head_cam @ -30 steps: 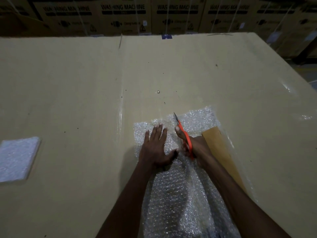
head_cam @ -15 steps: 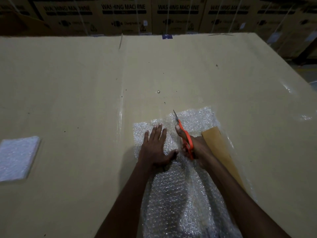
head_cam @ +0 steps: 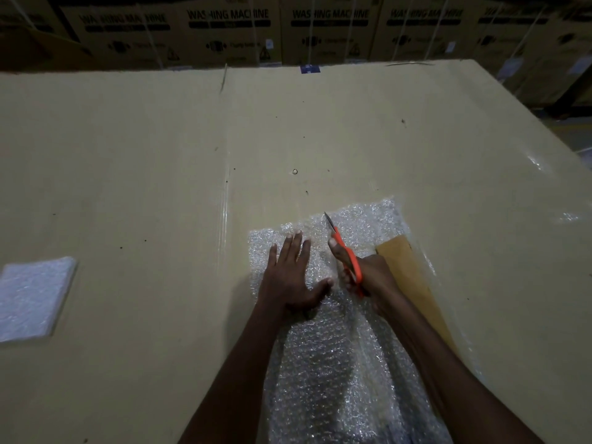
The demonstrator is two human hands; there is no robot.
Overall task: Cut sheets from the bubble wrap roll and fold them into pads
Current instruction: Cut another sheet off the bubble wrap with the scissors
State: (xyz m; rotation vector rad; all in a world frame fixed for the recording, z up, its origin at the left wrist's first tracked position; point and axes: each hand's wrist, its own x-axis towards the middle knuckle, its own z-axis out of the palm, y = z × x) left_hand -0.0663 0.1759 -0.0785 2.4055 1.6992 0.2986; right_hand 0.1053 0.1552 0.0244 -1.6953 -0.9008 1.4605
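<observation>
Cardboard, pale tan and flat, forms the wide work surface (head_cam: 144,161) that fills most of the head view, with a taped seam running from 12 o'clock down toward the centre. One length of bubble wrap (head_cam: 323,379) comes up from the bottom edge at 6 o'clock and ends just below the centre of the view; its lower part is cut off by the frame, so the roll itself cannot be made out. Two hands show. One left hand (head_cam: 293,277) lies flat on the wrap with its fingers straight and spread, pressing the sheet down. One right hand (head_cam: 368,277), just beside it toward 3 o'clock, is curled around one pair of orange-handled scissors (head_cam: 347,257); the blade tips point toward 12 o'clock over the wrap, and whether the blades are parted or closed is hard to tell. One brown cardboard strip (head_cam: 407,283) lies under the wrap's edge at 4 o'clock, partly hidden by the right forearm. One folded bubble-wrap pad (head_cam: 32,298) rests at 9 o'clock, well apart from the hands, its left side cut off by the frame. Bare cardboard stretches from the wrap's far end to the surface's far edge at 12 o'clock, and also out toward 3 o'clock. Beyond that far edge stands a dim row of cartons (head_cam: 230,30) printed "WASHING MACHINE"; their count is unclear in the dark.
</observation>
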